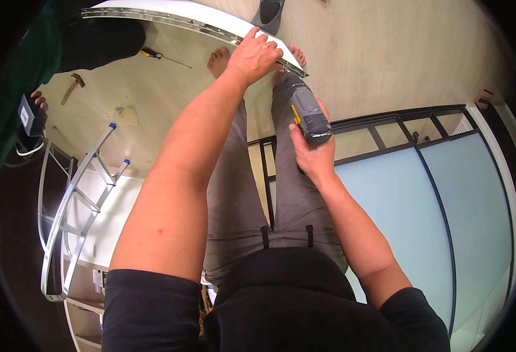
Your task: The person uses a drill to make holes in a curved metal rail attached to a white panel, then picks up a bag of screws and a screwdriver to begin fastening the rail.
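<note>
A long white panel (181, 12), edged with a perforated metal strip (205, 30), crosses the top of the view, bowed by the lens. My left hand (256, 56) grips its right end from above, fingers bent over it. My right hand (313, 146) is closed around a dark grey power drill (305, 108) with a yellow switch. The drill's tip meets the strip just below my left fingers; the exact contact point is too small to make out. My bare feet (217, 61) show beneath the panel.
At left, a co-worker's hand (39, 101) holds a grey device (30, 116). A hammer (73, 88) and screwdriver (158, 56) lie on the floor (375, 58). An aluminium stepladder (79, 193) stands lower left, frosted panels (398, 223) at right, a dark shoe (268, 14) at top.
</note>
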The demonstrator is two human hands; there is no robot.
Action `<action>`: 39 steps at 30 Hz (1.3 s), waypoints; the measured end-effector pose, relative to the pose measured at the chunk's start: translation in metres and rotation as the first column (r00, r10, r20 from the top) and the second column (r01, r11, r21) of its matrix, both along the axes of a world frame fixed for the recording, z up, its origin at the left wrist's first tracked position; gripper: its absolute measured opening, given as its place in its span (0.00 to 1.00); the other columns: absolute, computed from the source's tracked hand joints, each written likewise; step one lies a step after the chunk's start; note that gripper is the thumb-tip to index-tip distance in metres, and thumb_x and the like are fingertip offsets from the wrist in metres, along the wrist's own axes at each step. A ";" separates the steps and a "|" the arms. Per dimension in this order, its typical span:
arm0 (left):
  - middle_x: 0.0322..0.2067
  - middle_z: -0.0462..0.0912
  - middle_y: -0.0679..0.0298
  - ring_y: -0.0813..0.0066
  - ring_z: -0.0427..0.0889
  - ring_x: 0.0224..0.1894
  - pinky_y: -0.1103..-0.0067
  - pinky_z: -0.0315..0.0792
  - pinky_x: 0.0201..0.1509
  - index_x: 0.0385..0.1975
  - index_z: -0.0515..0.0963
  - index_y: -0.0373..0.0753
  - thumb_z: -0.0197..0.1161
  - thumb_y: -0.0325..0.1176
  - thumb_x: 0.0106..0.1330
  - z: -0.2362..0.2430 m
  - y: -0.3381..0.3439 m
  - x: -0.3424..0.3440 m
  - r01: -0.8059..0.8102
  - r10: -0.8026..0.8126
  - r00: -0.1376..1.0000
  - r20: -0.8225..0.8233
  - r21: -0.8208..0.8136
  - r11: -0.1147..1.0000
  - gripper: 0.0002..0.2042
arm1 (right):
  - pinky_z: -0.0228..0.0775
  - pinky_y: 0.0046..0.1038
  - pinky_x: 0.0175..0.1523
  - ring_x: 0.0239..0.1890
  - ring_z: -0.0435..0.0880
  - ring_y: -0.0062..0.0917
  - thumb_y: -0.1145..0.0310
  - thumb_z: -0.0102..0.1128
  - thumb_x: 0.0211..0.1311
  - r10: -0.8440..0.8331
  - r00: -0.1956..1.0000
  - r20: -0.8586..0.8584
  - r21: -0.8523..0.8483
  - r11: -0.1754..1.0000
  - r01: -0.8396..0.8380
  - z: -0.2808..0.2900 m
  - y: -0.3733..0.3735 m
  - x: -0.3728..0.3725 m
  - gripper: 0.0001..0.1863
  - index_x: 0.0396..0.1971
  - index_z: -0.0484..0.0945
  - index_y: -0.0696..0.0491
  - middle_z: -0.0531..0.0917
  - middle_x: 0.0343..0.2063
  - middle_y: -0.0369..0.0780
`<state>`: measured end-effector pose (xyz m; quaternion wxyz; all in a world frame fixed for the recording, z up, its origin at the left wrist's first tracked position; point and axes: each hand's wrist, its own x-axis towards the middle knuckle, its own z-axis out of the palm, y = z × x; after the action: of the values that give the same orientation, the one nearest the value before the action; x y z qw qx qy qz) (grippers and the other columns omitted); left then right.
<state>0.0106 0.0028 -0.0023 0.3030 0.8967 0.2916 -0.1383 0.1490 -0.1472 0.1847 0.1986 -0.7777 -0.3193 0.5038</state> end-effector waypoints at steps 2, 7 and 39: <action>0.45 0.91 0.68 0.65 0.86 0.58 0.57 0.63 0.80 0.45 0.89 0.50 0.69 0.58 0.70 0.000 0.000 0.000 0.003 -0.003 1.000 0.000 0.003 1.000 0.18 | 0.75 0.34 0.67 0.58 0.87 0.36 0.73 0.67 0.69 -0.009 1.000 -0.015 -0.001 1.000 0.009 -0.001 0.000 0.001 0.40 0.79 0.62 0.57 0.85 0.60 0.49; 0.41 0.90 0.66 0.62 0.87 0.55 0.56 0.65 0.80 0.44 0.89 0.48 0.74 0.51 0.67 -0.002 0.003 0.002 -0.046 0.046 0.998 0.053 -0.009 0.999 0.16 | 0.77 0.34 0.65 0.57 0.88 0.37 0.74 0.68 0.68 -0.005 1.000 -0.006 -0.038 0.999 0.005 -0.001 0.004 0.002 0.40 0.79 0.63 0.54 0.85 0.59 0.49; 0.41 0.91 0.67 0.67 0.87 0.50 0.67 0.72 0.58 0.39 0.87 0.47 0.65 0.33 0.69 -0.005 -0.003 0.003 -0.024 0.019 0.997 0.078 0.059 0.998 0.05 | 0.81 0.44 0.61 0.56 0.88 0.55 0.74 0.73 0.58 0.140 0.978 0.156 -0.022 0.990 -0.138 -0.006 -0.003 0.006 0.48 0.80 0.62 0.49 0.85 0.60 0.53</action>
<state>0.0139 -0.0005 -0.0073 0.2885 0.9068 0.2933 -0.0915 0.1553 -0.1499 0.1789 0.1329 -0.7918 -0.3849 0.4552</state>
